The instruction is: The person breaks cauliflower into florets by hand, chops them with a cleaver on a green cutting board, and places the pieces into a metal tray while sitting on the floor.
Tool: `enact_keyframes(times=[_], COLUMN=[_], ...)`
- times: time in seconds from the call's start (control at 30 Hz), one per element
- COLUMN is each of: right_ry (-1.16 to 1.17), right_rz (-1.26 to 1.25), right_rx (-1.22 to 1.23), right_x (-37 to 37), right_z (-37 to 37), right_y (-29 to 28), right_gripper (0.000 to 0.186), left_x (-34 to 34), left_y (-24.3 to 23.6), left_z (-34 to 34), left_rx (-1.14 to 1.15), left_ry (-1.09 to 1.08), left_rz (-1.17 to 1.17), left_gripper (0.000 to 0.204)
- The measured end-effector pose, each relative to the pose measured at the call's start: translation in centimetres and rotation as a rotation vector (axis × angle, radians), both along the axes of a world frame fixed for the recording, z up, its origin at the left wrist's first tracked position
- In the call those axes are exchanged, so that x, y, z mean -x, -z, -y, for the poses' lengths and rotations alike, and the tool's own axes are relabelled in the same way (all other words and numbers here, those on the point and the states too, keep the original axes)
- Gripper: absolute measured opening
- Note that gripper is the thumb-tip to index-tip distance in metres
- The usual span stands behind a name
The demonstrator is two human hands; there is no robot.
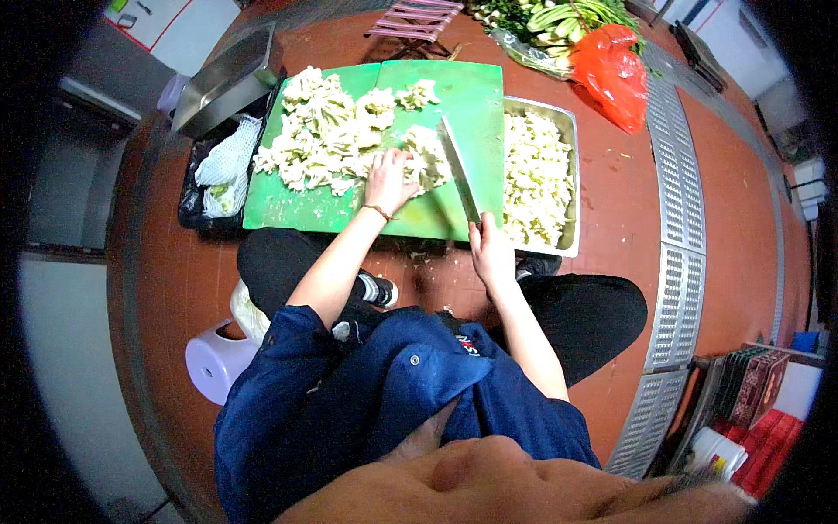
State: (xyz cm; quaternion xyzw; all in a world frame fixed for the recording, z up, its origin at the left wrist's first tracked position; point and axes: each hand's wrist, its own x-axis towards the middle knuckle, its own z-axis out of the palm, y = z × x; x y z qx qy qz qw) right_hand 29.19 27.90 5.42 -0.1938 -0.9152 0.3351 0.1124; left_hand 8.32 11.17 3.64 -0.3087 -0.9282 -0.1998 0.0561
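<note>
A large green cutting board [301,210] lies in front of me, its left and middle covered by a heap of pale cauliflower florets [327,122]. My left hand [390,182] has its fingers curled over a cauliflower piece [428,162] at the heap's right side; the fingertips are partly hidden. My right hand [491,253] grips the handle of a long kitchen knife [457,166]. The blade slants up and left over the board, just right of that piece. A smaller floret [417,94] lies apart near the board's far side.
Right of the board, a metal tray [573,201] holds small cut cauliflower. A black-lined crate [192,188] with white foam netting [229,166] and a steel pan [231,83] stand left. Green vegetables [559,22] and a red plastic bag [611,77] lie beyond. A lilac stool [214,362] is beside me.
</note>
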Motion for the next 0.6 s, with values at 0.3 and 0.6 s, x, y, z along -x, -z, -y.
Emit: enact_keyframes(times=[0.3, 0.6], right_ry=[-0.108, -0.097], right_rz=[0.114, 0.152], right_rx=[-0.093, -0.033], right_x=[0.2, 3.5], right_z=[2.8, 3.5], right_y=[0.0, 0.8], right_gripper=[0.02, 0.023], left_x=[-0.6, 0.7], left_y=[1.7, 1.6], left_z=[-0.1, -0.3], left_rx=[-0.203, -0.094], left_ry=[-0.133, -0.155], left_rz=[0.075, 0.095], left_gripper=[0.06, 0.057])
